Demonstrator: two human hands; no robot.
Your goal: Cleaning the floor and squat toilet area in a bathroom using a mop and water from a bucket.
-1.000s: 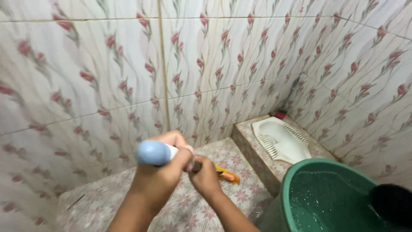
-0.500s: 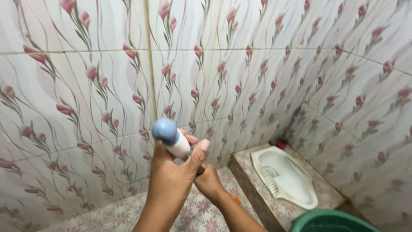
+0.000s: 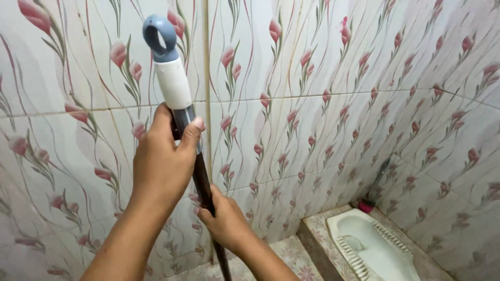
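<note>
The left hand was clenched around the upper shaft of a long-handled mop handle, just below its white grip and blue hanging loop. Lower down, the right hand grasped the same dark shaft, which stood nearly upright before the flowered wall tiles. Well off to the right of both hands lay a white squat toilet pan.

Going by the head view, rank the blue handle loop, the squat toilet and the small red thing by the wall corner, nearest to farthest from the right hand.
1. Blue loop: above the right hand, at the pole's top, upper left.
2. Squat toilet: lower right, on the raised step.
3. Red thing: in the wall corner, behind the toilet.
</note>
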